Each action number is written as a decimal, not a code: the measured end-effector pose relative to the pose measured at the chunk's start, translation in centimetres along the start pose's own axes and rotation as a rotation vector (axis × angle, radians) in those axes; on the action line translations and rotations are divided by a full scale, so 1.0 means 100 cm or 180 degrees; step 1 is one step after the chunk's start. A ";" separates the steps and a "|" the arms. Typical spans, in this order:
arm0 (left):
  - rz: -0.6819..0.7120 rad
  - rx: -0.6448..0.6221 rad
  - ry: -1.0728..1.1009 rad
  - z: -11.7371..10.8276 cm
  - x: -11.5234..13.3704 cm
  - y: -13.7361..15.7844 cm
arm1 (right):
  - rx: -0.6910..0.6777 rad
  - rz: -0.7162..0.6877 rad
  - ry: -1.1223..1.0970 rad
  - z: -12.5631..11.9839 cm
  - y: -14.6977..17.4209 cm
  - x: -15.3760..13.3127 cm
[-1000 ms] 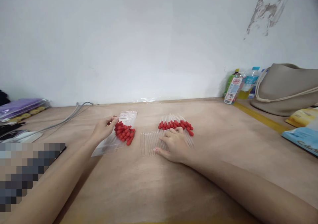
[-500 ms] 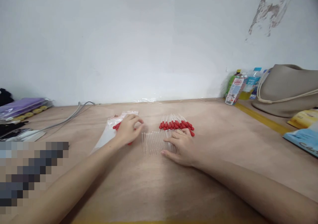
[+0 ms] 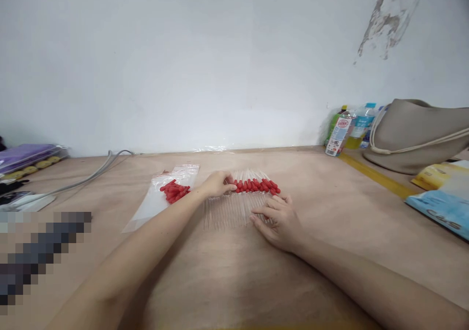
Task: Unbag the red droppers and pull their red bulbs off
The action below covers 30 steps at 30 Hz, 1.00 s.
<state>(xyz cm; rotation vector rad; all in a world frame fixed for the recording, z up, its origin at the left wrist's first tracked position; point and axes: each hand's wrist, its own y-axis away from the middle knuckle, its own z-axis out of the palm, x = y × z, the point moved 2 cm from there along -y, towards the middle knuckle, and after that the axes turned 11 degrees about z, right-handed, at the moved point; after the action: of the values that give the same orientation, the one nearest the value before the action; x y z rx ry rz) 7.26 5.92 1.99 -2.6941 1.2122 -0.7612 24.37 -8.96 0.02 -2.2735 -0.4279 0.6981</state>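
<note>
Clear, thin dropper tubes (image 3: pixel 227 213) lie side by side on the table in front of me. Behind them sits a row of droppers with red rubber bulbs (image 3: pixel 252 185), their clear stems pointing away. My left hand (image 3: pixel 219 183) is at the left end of that row, thumb and fingers closed on a dropper that they mostly hide. Over the right end of the bare tubes rests my right hand (image 3: pixel 279 222), fingers loosely apart and touching the tubes. Loose red rubber bulbs (image 3: pixel 175 191) are heaped on a clear zip bag (image 3: pixel 146 215), left of my left hand.
At the back right stand drink bottles (image 3: pixel 361 127), a carton (image 3: pixel 339 134) and a grey bag (image 3: pixel 414 134). Yellow and blue packs (image 3: pixel 439 213) lie at the right edge. A grey cable (image 3: pixel 91 176) and a purple packet (image 3: pixel 31 158) are on the left.
My left hand has moved right from the heap of red bulbs to the left end of the dropper row. My right hand stays by the tubes, with a slight shift.
</note>
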 end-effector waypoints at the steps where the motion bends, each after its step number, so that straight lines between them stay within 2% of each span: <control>1: -0.0048 0.0031 0.0025 0.000 0.000 0.000 | 0.0015 0.0014 0.0008 0.001 0.000 0.001; 5: -0.0365 0.0518 -0.0037 -0.003 0.006 0.006 | 0.0064 0.0118 0.0008 0.002 0.001 0.004; 8: -0.0499 0.0965 -0.0112 -0.011 0.017 0.026 | 0.0160 0.0248 0.0008 0.000 0.000 0.008; 10: -0.0348 0.1087 -0.0132 -0.017 0.027 0.047 | 0.0314 0.0275 0.0019 -0.002 -0.001 0.010; 13: 0.0275 0.1084 -0.0433 -0.020 0.042 0.084 | 0.0446 0.0127 0.0153 -0.004 -0.004 0.011; 17: 0.0826 0.0907 -0.0849 -0.010 0.049 0.115 | 0.0173 -0.0339 0.0470 -0.003 -0.006 0.010; 23: 0.1247 0.1037 -0.0902 0.000 0.051 0.120 | -0.0390 -0.0563 0.0526 0.006 -0.006 0.009; 30: 0.1388 0.1140 -0.0920 0.001 0.060 0.119 | -0.0362 -0.0697 0.0182 0.010 -0.005 0.007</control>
<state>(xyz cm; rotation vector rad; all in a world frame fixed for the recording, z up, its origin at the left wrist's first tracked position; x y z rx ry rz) 2.65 -6.53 0.99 -2.0635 1.3639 -0.4536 24.23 -7.76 -0.50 -2.3009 -0.6923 0.5079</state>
